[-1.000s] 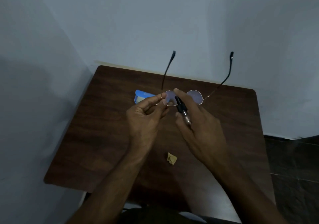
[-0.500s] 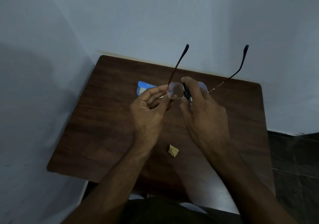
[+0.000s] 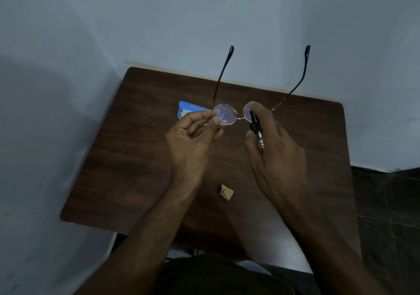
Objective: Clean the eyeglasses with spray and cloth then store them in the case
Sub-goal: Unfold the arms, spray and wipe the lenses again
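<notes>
My left hand (image 3: 189, 142) sits at centre frame. Its thumb and index finger pinch the glasses (image 3: 227, 116) at the outer rim of the left-side lens; the other fingers are curled under.

The glasses are held above the table (image 3: 136, 158), lenses toward me. Both temples are unfolded and point to the top of the frame, across the wall.

My right hand (image 3: 275, 153) is just right of centre. It grips the spray (image 3: 256, 129), a thin bottle with a black head. The index finger is bent over the head, beside the right-side lens. Whether the head touches the lens cannot be determined.

The blue case (image 3: 190, 107) lies on the table at upper centre left, partly hidden by my left fingers.

The cloth (image 3: 226, 192), a small yellow crumpled piece, lies on the table at lower centre, between my forearms.
</notes>
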`<action>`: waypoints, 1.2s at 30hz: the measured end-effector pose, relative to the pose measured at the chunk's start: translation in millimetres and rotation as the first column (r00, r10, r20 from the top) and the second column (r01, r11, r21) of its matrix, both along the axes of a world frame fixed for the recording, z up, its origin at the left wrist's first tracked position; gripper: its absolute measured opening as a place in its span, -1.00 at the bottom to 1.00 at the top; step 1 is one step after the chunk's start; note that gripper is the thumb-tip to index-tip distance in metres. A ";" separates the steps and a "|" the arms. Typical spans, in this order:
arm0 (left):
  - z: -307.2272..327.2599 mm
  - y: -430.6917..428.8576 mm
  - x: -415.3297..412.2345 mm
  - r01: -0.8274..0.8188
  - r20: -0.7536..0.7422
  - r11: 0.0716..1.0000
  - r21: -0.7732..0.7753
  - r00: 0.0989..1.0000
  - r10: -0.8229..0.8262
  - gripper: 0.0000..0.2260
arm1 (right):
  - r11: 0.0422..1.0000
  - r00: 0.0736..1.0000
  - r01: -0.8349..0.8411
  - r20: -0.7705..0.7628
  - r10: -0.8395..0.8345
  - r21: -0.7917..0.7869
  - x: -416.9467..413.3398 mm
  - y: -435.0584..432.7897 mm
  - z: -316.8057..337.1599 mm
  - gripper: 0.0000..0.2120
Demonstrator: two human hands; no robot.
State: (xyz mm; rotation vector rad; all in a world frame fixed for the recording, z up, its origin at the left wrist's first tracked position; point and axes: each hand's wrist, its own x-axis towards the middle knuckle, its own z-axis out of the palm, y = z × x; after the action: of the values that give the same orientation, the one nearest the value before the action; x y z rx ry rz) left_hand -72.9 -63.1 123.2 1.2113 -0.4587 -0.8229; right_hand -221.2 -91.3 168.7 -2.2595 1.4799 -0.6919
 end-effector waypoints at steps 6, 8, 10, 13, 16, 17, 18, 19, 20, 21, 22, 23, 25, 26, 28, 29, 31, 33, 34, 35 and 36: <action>1.2 -1.9 -1.4 0.004 -0.006 1.000 0.000 1.000 -0.004 -0.86 | 0.994 0.997 0.052 -0.046 -0.056 -0.096 -20.3 -18.5 -6.2 -0.50; 1.9 -1.6 -1.8 0.009 0.004 1.000 -0.001 1.000 -0.009 -0.85 | 0.997 0.994 0.028 -0.104 -0.035 -0.069 -23.8 -20.7 -9.3 -0.52; 2.9 -0.8 -1.9 0.011 0.006 1.000 0.000 1.000 -0.011 -0.84 | 0.999 0.991 0.022 -0.135 -0.028 -0.042 -25.9 -20.2 -10.9 -0.54; 3.8 -0.1 -3.2 0.015 -0.005 1.000 0.002 1.000 -0.015 -0.86 | 0.999 0.993 0.038 -0.114 -0.042 -0.034 -29.1 -20.2 -10.7 -0.55; 3.5 0.9 -4.6 0.014 0.001 1.000 0.001 1.000 -0.014 -0.89 | 0.998 0.994 0.043 -0.095 -0.047 -0.045 -29.7 -19.2 -10.8 -0.53; 3.2 0.9 -5.4 0.015 0.003 1.000 0.000 1.000 -0.015 -0.89 | 0.998 0.995 0.026 -0.097 -0.032 -0.055 -29.7 -17.9 -11.3 -0.54; 2.7 1.3 -6.3 0.016 0.001 1.000 0.000 1.000 -0.016 -0.89 | 0.998 0.995 0.003 -0.096 -0.010 -0.067 -29.7 -16.0 -12.1 -0.56; 2.5 1.6 -6.9 0.019 -0.004 1.000 0.001 1.000 -0.019 -0.89 | 0.997 0.996 -0.015 -0.089 0.008 -0.080 -29.6 -14.9 -13.1 -0.58; 2.2 2.1 -7.6 0.021 -0.012 1.000 0.001 1.000 -0.021 -0.89 | 0.996 0.997 -0.021 -0.072 0.014 -0.088 -30.0 -14.5 -13.8 -0.59; 1.8 2.5 -8.0 0.023 -0.017 1.000 0.001 1.000 -0.023 -0.88 | 0.996 0.999 -0.015 -0.046 0.011 -0.091 -30.6 -14.7 -14.4 -0.59; 1.3 3.0 -8.3 0.024 -0.015 1.000 0.000 1.000 -0.024 -0.87 | 0.996 1.000 -0.006 -0.022 0.004 -0.091 -31.4 -15.2 -15.0 -0.58; 0.5 3.5 -8.3 0.026 -0.009 1.000 -0.001 1.000 -0.026 -0.87 | 0.996 1.000 -0.003 -0.009 0.002 -0.092 -31.8 -15.6 -15.8 -0.57; -1.4 4.4 -8.2 0.027 -0.005 1.000 -0.002 1.000 -0.027 -0.86 | 0.996 1.000 -0.015 -0.005 0.015 -0.089 -33.1 -15.5 -18.1 -0.58; -2.3 4.9 -8.0 0.028 -0.011 1.000 -0.001 1.000 -0.028 -0.86 | 0.995 1.000 -0.030 0.004 0.031 -0.091 -34.0 -14.2 -20.1 -0.58; -4.4 5.6 -7.6 0.030 -0.024 1.000 -0.006 0.999 -0.030 -0.86 | 0.992 0.996 -0.069 0.052 0.075 -0.110 -36.9 -9.3 -25.8 -0.56; -5.6 5.7 -7.5 0.033 -0.028 0.999 -0.011 0.999 -0.033 -0.86 | 0.989 0.992 -0.082 0.083 0.092 -0.121 -40.0 -6.4 -30.3 -0.53; -7.8 6.0 -6.7 0.040 -0.046 0.999 -0.020 0.998 -0.041 -0.88 | 0.991 0.985 -0.072 0.151 0.088 -0.112 -48.5 0.4 -44.9 -0.44; -10.7 6.3 -5.4 0.040 -0.070 0.999 -0.022 0.997 -0.041 -0.87 | 0.999 0.972 -0.027 0.231 0.037 -0.046 -57.3 6.8 -67.1 -0.41; -12.5 6.5 -4.7 0.038 -0.079 0.999 -0.018 0.996 -0.039 -0.85 | 1.000 0.964 -0.007 0.264 0.008 -0.003 -61.0 9.0 -81.3 -0.44; -14.6 7.2 -3.9 0.037 -0.088 0.999 -0.012 0.995 -0.038 -0.84 | 0.999 0.959 0.003 0.285 -0.012 0.032 -64.3 10.9 -96.8 -0.49; -16.8 8.4 -3.2 0.037 -0.097 0.999 -0.008 0.995 -0.038 -0.82 | 0.998 0.955 0.008 0.296 -0.024 0.055 -67.7 12.3 -113.0 -0.54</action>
State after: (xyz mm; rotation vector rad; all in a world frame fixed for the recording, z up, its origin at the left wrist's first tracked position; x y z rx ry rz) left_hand -76.0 -54.7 106.3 1.1540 -0.4053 -0.9077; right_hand -288.9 -79.0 55.7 -2.0010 1.3546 -0.9384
